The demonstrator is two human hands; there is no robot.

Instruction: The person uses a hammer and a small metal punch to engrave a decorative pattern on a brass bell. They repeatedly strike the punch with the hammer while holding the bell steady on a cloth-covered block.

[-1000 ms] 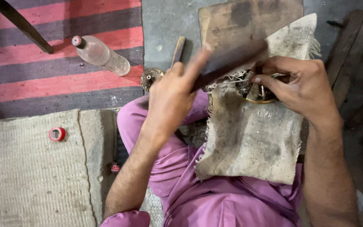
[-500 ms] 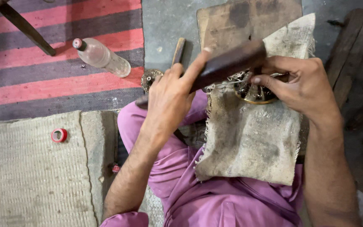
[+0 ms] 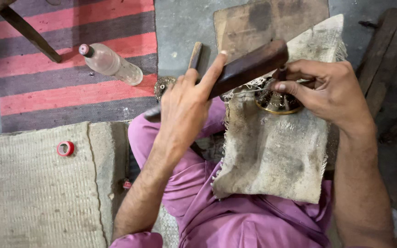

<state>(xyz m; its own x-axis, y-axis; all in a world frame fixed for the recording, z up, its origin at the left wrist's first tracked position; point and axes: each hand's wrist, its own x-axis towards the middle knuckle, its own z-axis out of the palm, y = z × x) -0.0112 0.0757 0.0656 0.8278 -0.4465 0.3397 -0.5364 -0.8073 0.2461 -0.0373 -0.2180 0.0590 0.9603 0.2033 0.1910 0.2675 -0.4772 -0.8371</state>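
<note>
Head view looks down on a person sitting on the floor in purple clothes, a frayed burlap cloth (image 3: 272, 156) draped over the lap. Nearest, the two forearms run up from the bottom edge. The left hand (image 3: 184, 108) has its fingers wrapped tight around a dark wooden mallet (image 3: 246, 69), index finger laid along the shaft, and the head is raised above the work rather than resting on it. The right hand (image 3: 329, 89) has its fingers pinched together around a thin dark punch (image 3: 282, 73), held upright over a small round metal piece (image 3: 274, 101) with a brass-coloured rim, which sits on the top of the cloth just under the mallet.

The piece's upper face looks dark and densely patterned, so much of the surface seems already worked. How much remains I cannot tell, since the fingers and mallet cover part of it. With tool and mallet both poised, the work looks mid-course, not finished.

Farther out, a worn wooden board (image 3: 263, 23) lies on the concrete floor beyond the cloth. To the left sit a woven mat (image 3: 28, 197) with a red tape roll (image 3: 65, 148), then a striped rug (image 3: 70, 69) carrying a plastic bottle (image 3: 111, 64).
</note>
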